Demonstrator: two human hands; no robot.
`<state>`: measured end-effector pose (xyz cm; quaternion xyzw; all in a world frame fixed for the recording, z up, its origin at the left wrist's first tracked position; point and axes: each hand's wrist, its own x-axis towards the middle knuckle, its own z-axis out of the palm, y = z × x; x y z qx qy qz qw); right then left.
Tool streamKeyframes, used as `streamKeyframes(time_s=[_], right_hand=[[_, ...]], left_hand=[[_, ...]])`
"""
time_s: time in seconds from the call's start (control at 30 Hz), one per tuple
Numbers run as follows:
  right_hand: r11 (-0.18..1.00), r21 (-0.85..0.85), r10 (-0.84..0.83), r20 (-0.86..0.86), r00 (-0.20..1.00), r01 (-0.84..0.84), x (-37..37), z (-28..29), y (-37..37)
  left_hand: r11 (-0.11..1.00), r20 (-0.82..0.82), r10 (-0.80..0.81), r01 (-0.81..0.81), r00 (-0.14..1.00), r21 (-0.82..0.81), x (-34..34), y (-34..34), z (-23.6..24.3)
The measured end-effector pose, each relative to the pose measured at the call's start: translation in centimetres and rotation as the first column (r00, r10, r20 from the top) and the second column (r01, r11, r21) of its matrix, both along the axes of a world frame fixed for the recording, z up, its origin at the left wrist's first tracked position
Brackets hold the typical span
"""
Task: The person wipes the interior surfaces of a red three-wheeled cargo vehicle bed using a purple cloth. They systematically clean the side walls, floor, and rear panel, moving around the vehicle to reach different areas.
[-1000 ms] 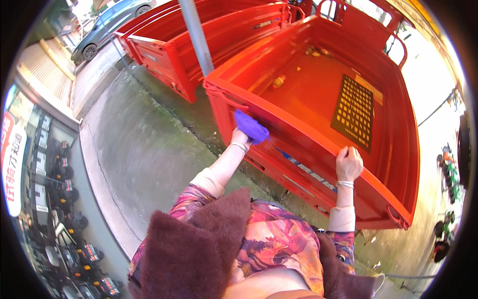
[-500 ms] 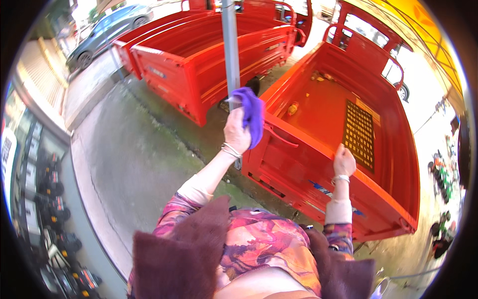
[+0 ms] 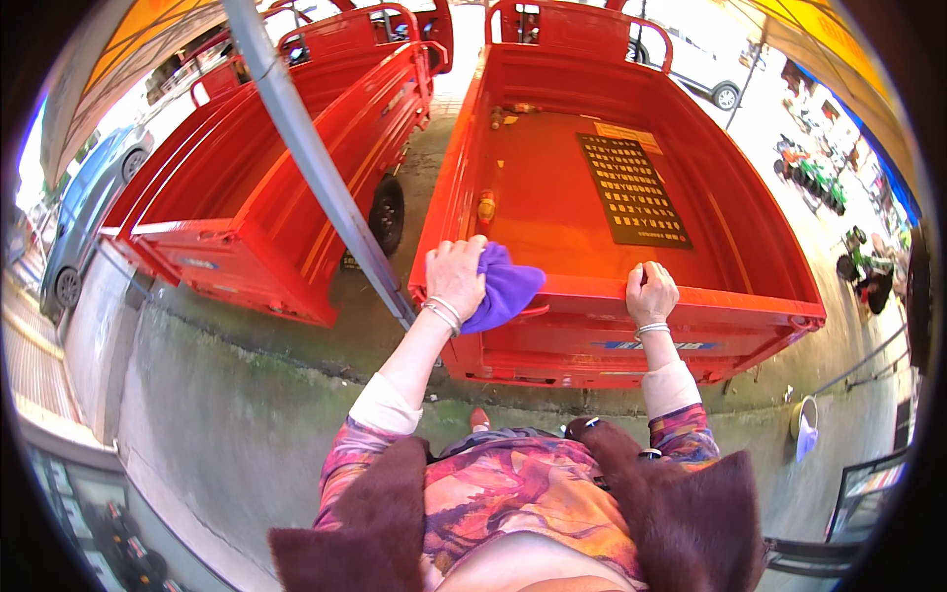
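Observation:
A purple cloth (image 3: 510, 286) is bunched in my left hand (image 3: 455, 277), at the left corner of a red cargo bed's tailgate (image 3: 572, 331). The cloth hangs over the tailgate's upper edge. My right hand (image 3: 652, 295) is curled over the same rim, farther right, holding it. Inside the red cargo bed (image 3: 543, 158), a small yellow bottle (image 3: 486, 208) lies by the left wall. A dark sheet with rows of yellowish marks (image 3: 633, 187) rests on the bed's floor, right of the bottle.
A grey metal post (image 3: 311, 158) slants just left of my left hand. Beyond it stands a second red cargo bed (image 3: 252, 212). A bucket (image 3: 804, 420) with a light purple cloth over its rim is on the ground at right. Small vehicles (image 3: 811, 180) stand farther right.
My left hand has brought the cloth from beside the post to the tailgate's left corner. My right hand stays on the rim. The view has turned to the right.

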<state>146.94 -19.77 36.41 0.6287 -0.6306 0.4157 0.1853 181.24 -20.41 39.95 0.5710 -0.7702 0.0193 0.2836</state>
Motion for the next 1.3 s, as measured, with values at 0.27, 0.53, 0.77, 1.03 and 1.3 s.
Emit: streamKeyframes(time_s=[0.27, 0.53, 0.77, 1.03, 1.3], right_hand=[[0.997, -0.073, 0.03, 0.009, 1.0, -0.029, -0.5, -0.5, 0.0], [0.993, -0.019, 0.117, 0.044, 0.992, -0.116, -1.9, -1.6, 0.2], [0.997, 0.071, -0.024, 0.075, 0.997, 0.019, -3.2, -3.0, 0.2], [0.994, -0.108, 0.064, 0.348, 0.935, -0.028, 10.1, 6.5, 1.2], [0.459, 0.284, 0.653, 0.534, 0.536, -0.842, 42.9, 4.3, 3.1]], left_hand=[[0.977, 0.097, -0.2, 0.191, 0.975, 0.089, 5.1, -4.4, 1.1], [0.992, 0.002, -0.074, 0.073, 0.997, 0.101, 5.9, -2.0, 1.6], [0.976, -0.31, 0.051, 0.018, 0.949, 0.217, 11.8, -3.8, -1.8], [0.739, -0.701, -0.061, 0.504, 0.711, 0.447, 16.4, -4.3, -9.9], [0.891, -0.815, 0.218, 0.231, 0.536, 0.39, 28.9, 0.1, -9.7]])
